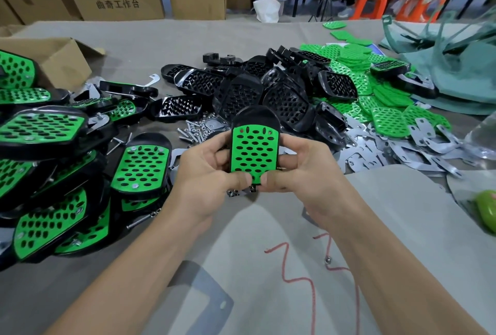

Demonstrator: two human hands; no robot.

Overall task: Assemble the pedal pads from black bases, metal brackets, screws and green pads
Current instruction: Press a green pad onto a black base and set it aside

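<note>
While we hold a single black base point(255, 117) above the middle of the worktop point(255, 227), one green pad point(253, 155) sits seated in its face. Our left hand point(206, 171) and right hand point(300, 168) both grip it, fingers curled round its long sides, two thumbs pressing the pad's near end. At least eight finished pads point(141, 167) heap along the left edge. Loose bases point(268, 87) pile toward the far edge, spare green pads point(386, 117) and metal brackets point(418, 146) toward the right edge, and screws point(193, 130) lie just beyond our left hand, all too many to count. One cardboard box point(61, 58) stands at the far left corner.
</note>
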